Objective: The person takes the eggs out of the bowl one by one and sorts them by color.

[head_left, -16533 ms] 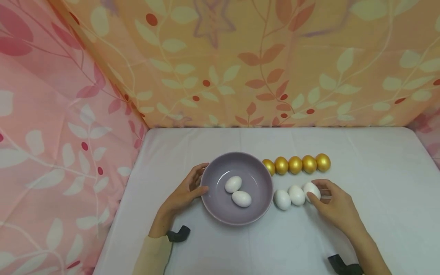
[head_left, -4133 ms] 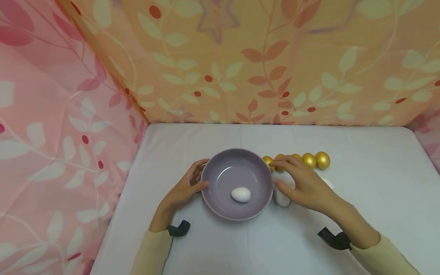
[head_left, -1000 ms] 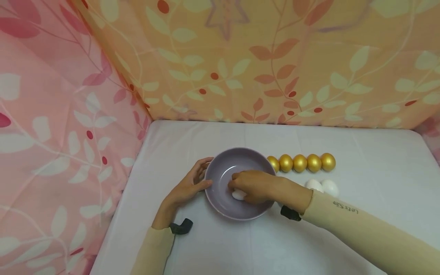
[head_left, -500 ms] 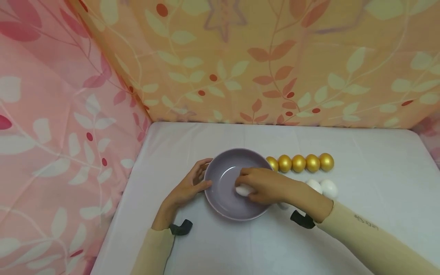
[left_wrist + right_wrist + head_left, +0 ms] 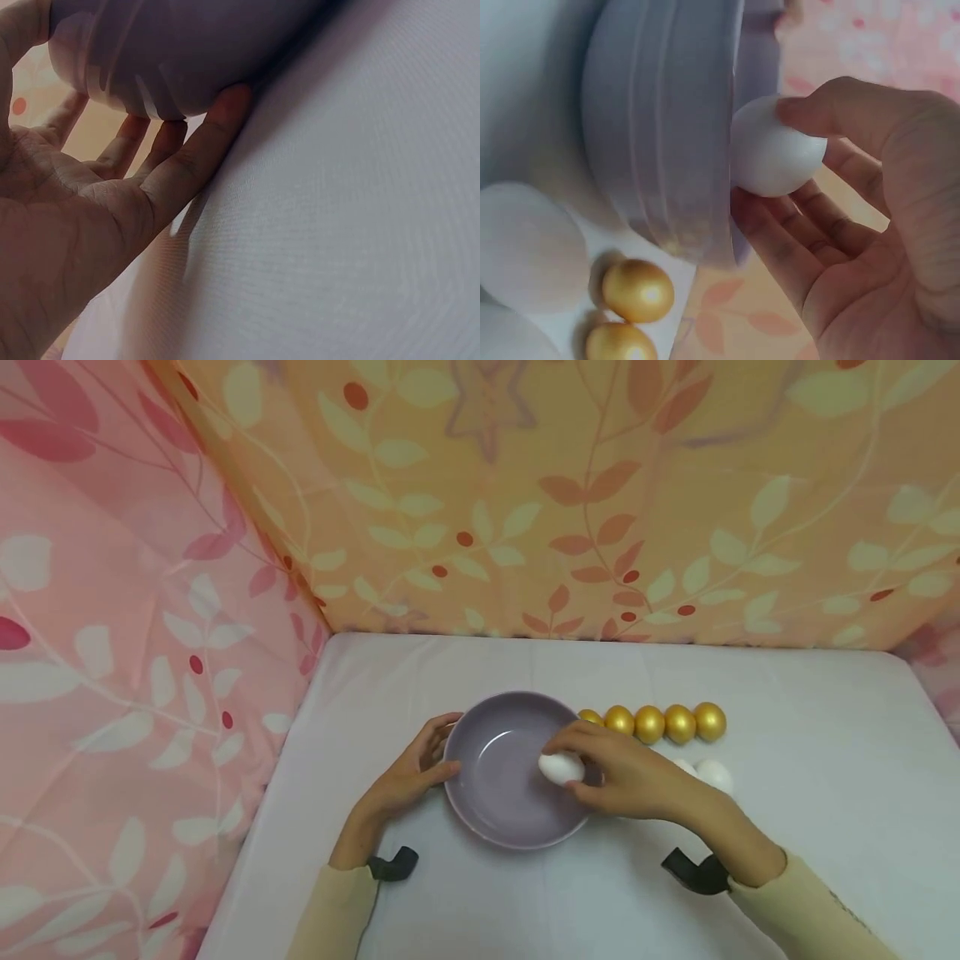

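A round mauve bowl (image 5: 491, 806) stands on the white-covered table. My left hand (image 5: 405, 772) grips its left side, thumb over the rim and fingers against the outer wall. In the left wrist view, those fingers (image 5: 199, 154) touch the bowl's underside curve. My right hand (image 5: 637, 777) pinches a white egg (image 5: 561, 768) over the right part of the bowl, near the rim. The right wrist view has this egg (image 5: 776, 154) at rim height, between thumb and fingers. No other egg shows inside the bowl.
Several golden eggs (image 5: 649, 725) form a row behind and right of the bowl, the leftmost partly hidden by it. White eggs (image 5: 715, 775) lie nearer, partly covered by my right arm. A patterned orange cloth (image 5: 480, 585) hangs behind the table, a pink one (image 5: 150, 710) at the left.
My right hand has lifted the white egg from the bowl's floor and drawn it right, toward the rim. The left hand stays on the bowl.
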`<state>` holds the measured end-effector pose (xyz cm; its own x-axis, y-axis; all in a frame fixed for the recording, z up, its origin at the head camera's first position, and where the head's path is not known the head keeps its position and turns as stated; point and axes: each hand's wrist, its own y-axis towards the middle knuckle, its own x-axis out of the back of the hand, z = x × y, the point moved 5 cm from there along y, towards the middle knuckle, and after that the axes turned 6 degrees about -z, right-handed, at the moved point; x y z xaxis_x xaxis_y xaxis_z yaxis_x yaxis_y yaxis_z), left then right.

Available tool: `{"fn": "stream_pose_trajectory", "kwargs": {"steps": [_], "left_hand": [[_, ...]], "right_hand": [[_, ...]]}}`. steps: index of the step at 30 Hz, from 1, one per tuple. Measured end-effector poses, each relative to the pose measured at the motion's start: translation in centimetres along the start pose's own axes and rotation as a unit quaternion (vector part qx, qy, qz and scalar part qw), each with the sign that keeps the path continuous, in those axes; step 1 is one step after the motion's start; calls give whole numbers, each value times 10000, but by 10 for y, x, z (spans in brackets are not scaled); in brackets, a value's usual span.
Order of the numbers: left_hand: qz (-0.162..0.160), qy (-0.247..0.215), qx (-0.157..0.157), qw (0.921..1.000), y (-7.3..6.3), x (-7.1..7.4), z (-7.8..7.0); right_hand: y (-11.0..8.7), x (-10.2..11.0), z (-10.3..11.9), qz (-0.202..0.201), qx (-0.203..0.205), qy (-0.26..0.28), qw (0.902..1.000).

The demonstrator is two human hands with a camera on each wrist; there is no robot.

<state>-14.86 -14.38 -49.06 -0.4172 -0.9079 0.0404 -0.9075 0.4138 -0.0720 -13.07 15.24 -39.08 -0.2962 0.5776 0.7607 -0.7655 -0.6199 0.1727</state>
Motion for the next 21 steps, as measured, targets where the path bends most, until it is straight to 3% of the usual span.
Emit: {"fn": "stream_pose_trajectory", "kwargs": {"steps": [6,12,21], "left_hand": [[5,-54,-52,10000,-1,1,1],[8,-95,-52,9999,-1,3,1],[108,-175,-27,9998,1,-1,3]], "right_hand": [[-14,9,-11,-557,-239,649,9960],[-22,9,-19,-864,-431,1270,9872],[-40,16,-27,-1614,-560,1500,9738]]}}
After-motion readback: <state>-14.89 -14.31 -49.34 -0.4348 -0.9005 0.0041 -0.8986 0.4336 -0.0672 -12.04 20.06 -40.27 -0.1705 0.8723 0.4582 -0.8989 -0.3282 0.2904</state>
